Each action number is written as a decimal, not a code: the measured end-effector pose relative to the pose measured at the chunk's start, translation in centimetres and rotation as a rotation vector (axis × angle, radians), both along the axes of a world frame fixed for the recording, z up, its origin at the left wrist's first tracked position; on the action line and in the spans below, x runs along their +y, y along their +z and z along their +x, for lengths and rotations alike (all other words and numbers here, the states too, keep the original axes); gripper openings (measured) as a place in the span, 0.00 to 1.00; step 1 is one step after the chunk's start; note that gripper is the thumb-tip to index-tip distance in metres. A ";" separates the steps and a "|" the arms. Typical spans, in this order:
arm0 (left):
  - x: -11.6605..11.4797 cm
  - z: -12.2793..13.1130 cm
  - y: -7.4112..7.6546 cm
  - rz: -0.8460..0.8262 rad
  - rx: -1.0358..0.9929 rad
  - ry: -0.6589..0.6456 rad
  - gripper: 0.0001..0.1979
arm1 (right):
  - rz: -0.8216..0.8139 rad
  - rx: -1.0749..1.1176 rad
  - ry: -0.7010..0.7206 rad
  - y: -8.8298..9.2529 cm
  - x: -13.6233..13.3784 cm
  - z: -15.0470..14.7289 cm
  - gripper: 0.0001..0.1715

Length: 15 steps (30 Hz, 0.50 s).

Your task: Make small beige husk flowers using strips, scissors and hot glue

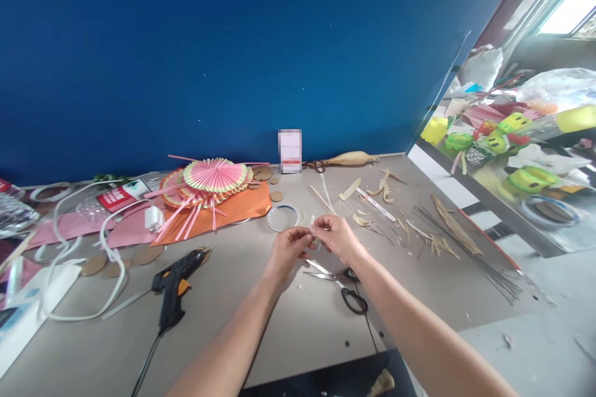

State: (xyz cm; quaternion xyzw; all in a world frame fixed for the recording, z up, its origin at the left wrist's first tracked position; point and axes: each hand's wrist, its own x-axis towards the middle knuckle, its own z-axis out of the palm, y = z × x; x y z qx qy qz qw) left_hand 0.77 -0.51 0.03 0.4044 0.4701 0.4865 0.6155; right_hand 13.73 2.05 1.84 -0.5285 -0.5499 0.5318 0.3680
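Left hand (pixel 286 252) and right hand (pixel 338 237) both pinch a thin pale sliver (pixel 312 234) by its ends above the desk (pixel 302 322); it looks light and brittle.

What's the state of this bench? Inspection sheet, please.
Surface: grey table, littered with small scraps.
Job's things: thin pale strip pinched between both hands; too small to tell more.
Clutter: scissors under the hands; glue gun lying to the left; tape ring; pink paper fans on an orange sheet; husk pieces; thin dark sticks on the right.
Grippers: left hand and right hand meet fingertip to fingertip above the table.
Cables: white cable looped at the left, with a plug; black cord from the glue gun.
Surroundings: blue wall behind; stacked colourful goods on the right.
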 end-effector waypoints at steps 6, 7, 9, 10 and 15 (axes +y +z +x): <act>0.0 -0.1 0.1 -0.016 0.019 -0.013 0.11 | -0.020 0.022 0.022 -0.1 -0.1 0.1 0.08; 0.0 -0.1 0.1 -0.019 0.020 -0.012 0.12 | -0.020 0.026 0.029 -0.2 -0.1 0.1 0.08; 0.0 -0.1 0.1 -0.025 0.023 -0.012 0.12 | -0.020 0.032 0.045 -0.2 -0.1 0.3 0.08; 0.0 -0.1 0.2 -0.025 0.026 -0.012 0.12 | -0.018 0.033 0.054 -0.2 -0.1 0.4 0.09; 0.1 -0.1 0.3 -0.024 0.074 -0.009 0.13 | -0.002 0.022 0.076 -0.3 -0.1 0.8 0.09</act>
